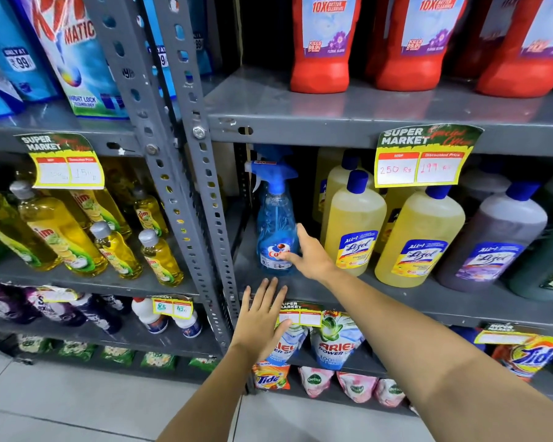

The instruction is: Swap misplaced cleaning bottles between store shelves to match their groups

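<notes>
A blue spray bottle (275, 224) with a trigger head stands upright at the left end of the right rack's middle shelf (428, 301). My right hand (307, 253) is on its lower right side, thumb across the label and fingers behind it. To its right stand yellow Lizol bottles (355, 224), then a purple one (492, 244) and a green one (546, 263). My left hand (262, 317) hovers flat with fingers spread in front of the shelf edge just below the spray bottle, holding nothing. Yellow Vim dish-soap bottles (61, 231) fill the left rack.
Grey perforated uprights (201, 173) divide the two racks. Red cleaner bottles (320, 43) stand on the shelf above, and yellow price tags (422, 161) hang from shelf edges. Detergent pouches (332, 342) sit below. Pale floor tiles (77, 400) lie at the bottom.
</notes>
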Demonstrator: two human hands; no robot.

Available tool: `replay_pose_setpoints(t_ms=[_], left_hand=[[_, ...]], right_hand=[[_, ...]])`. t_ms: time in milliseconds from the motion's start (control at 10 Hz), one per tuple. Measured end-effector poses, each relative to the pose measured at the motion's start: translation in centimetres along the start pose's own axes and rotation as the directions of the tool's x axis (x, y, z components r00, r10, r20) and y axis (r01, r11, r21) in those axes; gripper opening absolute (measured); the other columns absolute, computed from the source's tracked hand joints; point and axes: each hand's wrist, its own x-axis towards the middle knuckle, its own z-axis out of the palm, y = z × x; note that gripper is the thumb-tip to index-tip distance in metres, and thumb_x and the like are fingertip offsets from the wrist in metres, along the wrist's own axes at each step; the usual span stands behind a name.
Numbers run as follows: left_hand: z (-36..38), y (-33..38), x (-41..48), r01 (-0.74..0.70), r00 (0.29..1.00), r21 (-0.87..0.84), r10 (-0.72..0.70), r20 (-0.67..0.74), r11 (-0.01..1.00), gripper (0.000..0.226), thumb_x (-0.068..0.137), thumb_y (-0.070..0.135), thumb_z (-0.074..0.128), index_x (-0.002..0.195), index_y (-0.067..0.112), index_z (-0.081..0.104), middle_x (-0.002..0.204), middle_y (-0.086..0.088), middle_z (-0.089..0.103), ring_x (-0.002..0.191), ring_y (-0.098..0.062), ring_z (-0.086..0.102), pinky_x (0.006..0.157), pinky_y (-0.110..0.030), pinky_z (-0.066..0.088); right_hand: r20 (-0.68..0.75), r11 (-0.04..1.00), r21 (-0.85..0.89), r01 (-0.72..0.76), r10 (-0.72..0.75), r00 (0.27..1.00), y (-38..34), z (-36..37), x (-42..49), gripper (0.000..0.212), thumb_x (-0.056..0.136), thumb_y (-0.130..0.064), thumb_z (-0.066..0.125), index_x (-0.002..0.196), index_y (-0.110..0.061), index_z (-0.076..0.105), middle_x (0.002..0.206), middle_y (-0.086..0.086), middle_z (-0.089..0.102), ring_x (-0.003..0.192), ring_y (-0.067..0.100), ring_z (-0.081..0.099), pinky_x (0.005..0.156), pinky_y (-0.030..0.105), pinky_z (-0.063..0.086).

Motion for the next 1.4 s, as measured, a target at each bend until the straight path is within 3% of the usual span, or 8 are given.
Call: replay_pose_setpoints(t_ms=[800,900,1000,1100,1200,1300,1400], left_hand=[[-0.4,0.0,0.0,-0.014,1.0,0.042,0.015,-0.025,0.999,0.069,0.098,0.057,0.026,0.151,0.014,0.019,0.156,-0.013,0.029,0.145,-0.03,0.021,0.111,-0.055,0.014],[-0.6,-0.1,-0.2,-0.033,0.999,0.064,0.035,-0.026,0.997,0.072,0.097,0.059,0.024,0.151,0.011,0.019,0.157,-0.015,0.026,0.145,-0.03,0.022,0.113,-0.057,0.024],[-1.8,0.2,-0.4,-0.014,0.996,0.02,0.016,-0.093,1.0,0.074,0.099,0.057,0.026,0.152,0.006,0.015,0.16,-0.015,0.015,0.147,-0.03,0.011,0.113,-0.055,0.02],[-5.6,1.3,0.8,-0.068,0.962,-0.061,0.049,-0.269,0.996,0.074,0.101,0.052,0.031,0.153,0.005,0.007,0.162,-0.014,0.006,0.148,-0.027,0.002,0.114,-0.053,0.011],[-13.3,2.5,3.7,-0.209,0.839,-0.037,0.16,-0.52,0.977,0.072,0.101,0.044,0.039,0.152,0.003,0.009,0.16,-0.015,0.009,0.148,-0.029,0.009,0.115,-0.054,0.018],[-23.4,3.7,7.8,-0.332,0.536,0.069,0.249,-0.806,0.941,0.067,0.099,0.039,0.044,0.149,0.003,0.018,0.155,-0.015,0.019,0.148,-0.027,0.009,0.117,-0.053,0.014],[-33.6,5.4,11.0,-0.34,0.361,0.075,0.203,-0.91,0.937,0.068,0.097,0.041,0.042,0.147,-0.001,0.021,0.154,-0.017,0.02,0.148,-0.026,0.002,0.117,-0.054,0.009]], right_hand=[[-0.021,1.0,0.02,-0.011,0.011,1.0,0.5,0.7,0.2,0.062,0.087,-0.022,0.071,0.136,-0.021,0.034,0.133,0.008,0.061,0.119,0.023,0.061,0.093,0.04,0.056],[0.006,0.998,0.054,-0.014,0.014,1.0,-0.2,0.3,-0.5,0.072,0.087,-0.024,0.071,0.143,-0.023,0.026,0.135,0.008,0.059,0.121,0.022,0.06,0.096,0.04,0.054],[-0.095,0.994,0.087,0.068,-0.06,0.994,-1.6,-1.4,-2.5,0.079,0.087,-0.034,0.07,0.149,-0.024,0.021,0.132,0.003,0.061,0.12,0.017,0.06,0.098,0.039,0.053],[-0.402,0.95,0.163,0.267,-0.183,0.897,-3.7,-4.7,-7.3,0.049,0.091,-0.031,0.065,0.135,-0.023,0.046,0.113,-0.005,0.066,0.105,0.006,0.064,0.09,0.025,0.053],[-0.675,0.878,0.179,0.444,-0.219,0.705,-4.5,-8.8,-13.0,0.027,0.09,-0.023,0.063,0.113,-0.036,0.057,0.093,-0.01,0.07,0.089,0.009,0.068,0.079,0.019,0.052],[-0.845,0.825,0.2,0.529,-0.128,0.519,-4.4,-13.0,-15.9,0.023,0.086,-0.049,0.063,0.106,-0.036,0.06,0.087,-0.005,0.071,0.077,0.014,0.07,0.072,0.023,0.055],[-0.892,0.837,0.179,0.517,-0.085,0.445,-5.1,-14.1,-18.0,0.029,0.087,-0.035,0.059,0.105,-0.014,0.061,0.08,-0.014,0.072,0.068,0.002,0.068,0.067,0.01,0.051]])
